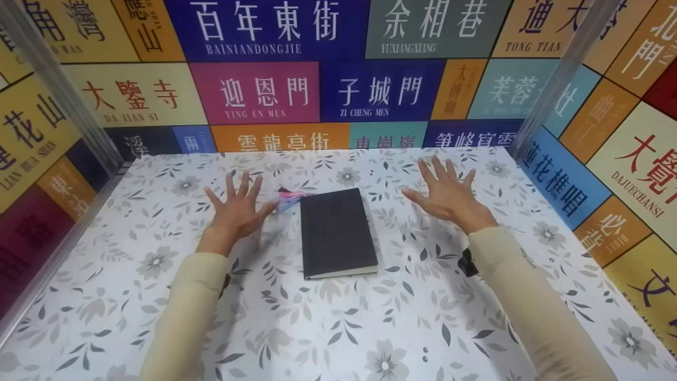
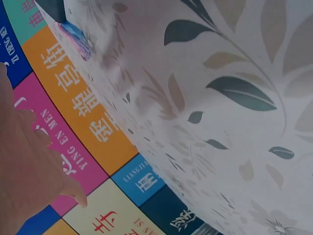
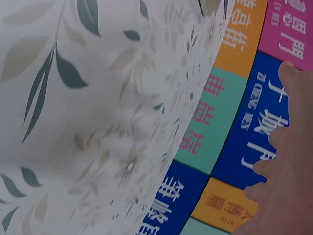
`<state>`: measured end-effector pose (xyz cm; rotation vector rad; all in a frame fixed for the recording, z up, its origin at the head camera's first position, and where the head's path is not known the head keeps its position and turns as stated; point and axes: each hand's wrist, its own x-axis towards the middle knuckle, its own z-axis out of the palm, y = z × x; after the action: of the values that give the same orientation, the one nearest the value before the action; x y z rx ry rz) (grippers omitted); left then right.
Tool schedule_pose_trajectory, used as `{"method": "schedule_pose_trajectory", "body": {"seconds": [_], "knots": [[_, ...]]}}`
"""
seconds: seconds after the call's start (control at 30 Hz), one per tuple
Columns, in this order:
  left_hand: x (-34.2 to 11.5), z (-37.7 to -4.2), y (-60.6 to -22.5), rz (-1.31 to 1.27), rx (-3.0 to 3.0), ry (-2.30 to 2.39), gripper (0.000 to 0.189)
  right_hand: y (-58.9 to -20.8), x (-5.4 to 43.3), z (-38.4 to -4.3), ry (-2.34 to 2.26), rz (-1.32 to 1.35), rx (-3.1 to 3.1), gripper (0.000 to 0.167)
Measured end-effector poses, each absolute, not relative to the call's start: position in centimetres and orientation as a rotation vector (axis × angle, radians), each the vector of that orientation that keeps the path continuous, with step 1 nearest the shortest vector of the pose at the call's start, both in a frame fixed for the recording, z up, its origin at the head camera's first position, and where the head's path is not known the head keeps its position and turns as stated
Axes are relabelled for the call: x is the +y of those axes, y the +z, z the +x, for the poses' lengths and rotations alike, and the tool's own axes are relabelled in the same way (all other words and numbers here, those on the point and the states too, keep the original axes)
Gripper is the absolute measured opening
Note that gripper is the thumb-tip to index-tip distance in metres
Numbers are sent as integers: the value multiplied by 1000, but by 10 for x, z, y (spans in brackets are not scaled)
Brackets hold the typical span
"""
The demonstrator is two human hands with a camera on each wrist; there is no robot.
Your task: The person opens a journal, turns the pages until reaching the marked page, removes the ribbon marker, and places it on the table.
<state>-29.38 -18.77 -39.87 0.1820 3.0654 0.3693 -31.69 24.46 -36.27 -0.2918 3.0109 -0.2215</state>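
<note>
A black hardcover notebook (image 1: 339, 233) lies closed on the table between my hands, its page edges showing along the near side. At its upper left corner is a small pink and blue item (image 1: 291, 198), also visible in the left wrist view as a pink and blue bundle (image 2: 77, 40). To the notebook's left my left hand (image 1: 240, 209) is spread with straight fingers, the thumb close to that bundle. On the other side my right hand (image 1: 447, 196) is likewise spread, apart from the notebook. Both hands hold nothing.
A white tablecloth (image 1: 381, 328) with grey leaves and flowers covers the table. Behind it stands a wall of coloured panels (image 1: 254, 92) with Chinese lettering. Clear upright posts (image 1: 555, 74) rise at the back corners. A black strap piece (image 1: 467, 263) shows under the right sleeve.
</note>
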Motion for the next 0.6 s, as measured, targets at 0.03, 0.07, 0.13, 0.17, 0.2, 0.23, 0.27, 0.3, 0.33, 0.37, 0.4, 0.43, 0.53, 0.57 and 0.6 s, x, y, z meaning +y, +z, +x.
{"method": "schedule_pose_trajectory", "body": {"seconds": [0.03,0.07,0.13,0.17,0.2,0.23,0.27,0.3,0.33,0.37,0.4,0.43,0.53,0.57,0.6], "knots": [[-186,-293,-400,199,3062,384,82,-363,241,-316,-222,-306,3012,95],[-185,-292,-401,219,3062,396,81,-363,237,-314,-220,-317,3011,94],[-181,-290,-402,255,3067,408,79,-364,231,-312,-223,-340,3012,94],[-180,-289,-403,269,3069,405,79,-364,228,-311,-224,-355,3013,94],[-178,-288,-404,281,3070,408,79,-364,225,-310,-232,-366,3010,94],[-177,-287,-405,292,3067,410,79,-365,223,-309,-239,-378,3006,93],[-175,-286,-406,303,3064,411,79,-365,220,-308,-243,-387,3005,93],[-173,-285,-406,312,3058,413,79,-366,218,-308,-254,-399,3004,92],[-171,-285,-407,321,3050,415,79,-366,216,-307,-269,-410,3003,91],[-169,-283,-408,331,3039,422,79,-367,214,-306,-282,-416,3002,90],[-166,-282,-409,341,3028,435,79,-367,213,-305,-300,-423,3002,89],[-163,-281,-410,354,3017,450,79,-368,211,-304,-321,-432,3001,88],[-153,-278,-413,400,2997,485,78,-371,205,-300,-412,-453,2988,86],[-150,-276,-414,415,2990,497,79,-372,203,-299,-446,-458,2979,86],[-146,-275,-415,433,2985,507,78,-373,201,-297,-483,-464,2968,85]]}}
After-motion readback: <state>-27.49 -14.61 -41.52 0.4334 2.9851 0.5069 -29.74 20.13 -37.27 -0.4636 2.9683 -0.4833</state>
